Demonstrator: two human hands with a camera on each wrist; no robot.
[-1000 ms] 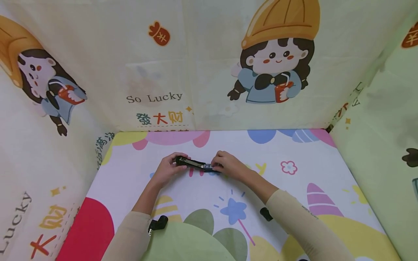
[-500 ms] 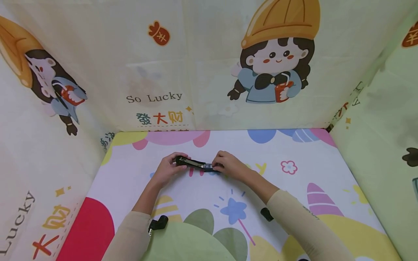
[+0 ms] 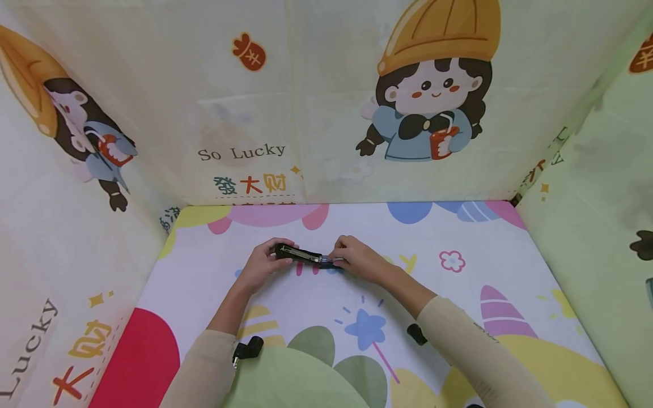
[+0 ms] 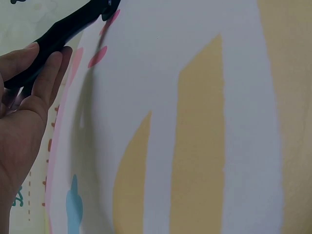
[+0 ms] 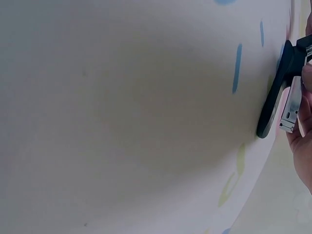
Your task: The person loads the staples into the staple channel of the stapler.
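A black stapler [image 3: 301,254], spread wide open, is held just over the table between both hands. My left hand [image 3: 257,271] grips its top arm [image 4: 63,36] at the left end, the thumb on one side and fingers on the other. At the hinge end, my right hand [image 3: 359,262] pinches the silver staple magazine [image 5: 291,107]. In the right wrist view that metal rail stands apart from the black base [image 5: 273,105]. Part of the right hand is cut off by that view's edge, and its fingertips hide some of the magazine.
A white cloth with coloured cartoon prints covers the table [image 3: 306,306]. Printed fabric walls [image 3: 326,113] close off the back and both sides. A small black device [image 3: 248,347] sits at the left cuff, another [image 3: 416,334] at the right.
The right hand has shifted very slightly, and a bit more of the metal rail shows by its fingers. The left hand stays put. The left fabric wall has swayed rightward.
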